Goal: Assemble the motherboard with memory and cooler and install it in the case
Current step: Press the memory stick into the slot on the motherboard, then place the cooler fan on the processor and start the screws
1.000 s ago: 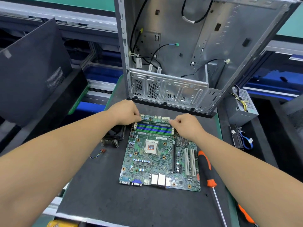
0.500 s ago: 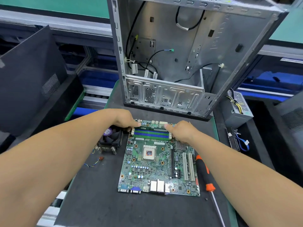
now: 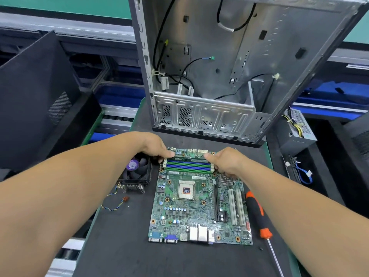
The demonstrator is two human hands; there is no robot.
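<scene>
A green motherboard point(image 3: 199, 206) lies flat on the black mat point(image 3: 123, 246), its processor point(image 3: 186, 189) bare in the socket. A memory stick point(image 3: 189, 159) sits in the farthest of the blue and green slots. My left hand point(image 3: 153, 146) pinches its left end, thumb along the top and fingers curled below. My right hand point(image 3: 225, 162) grips the right end the same way. The fan cooler point(image 3: 137, 172) stands on the mat just left of the board, partly behind my left wrist. The open metal case point(image 3: 209, 56) stands behind the board.
An orange and black screwdriver point(image 3: 257, 214) lies along the board's right edge. A grey power supply point(image 3: 299, 128) and a drive with a blue cable point(image 3: 299, 172) sit to the right. A black side panel point(image 3: 36, 96) leans at the left. Loose cables hang inside the case.
Both hands stay at the ends of the memory slots, their thumbs now extended along the top of the stick. The view has shifted, and the cooler now shows beside my left wrist.
</scene>
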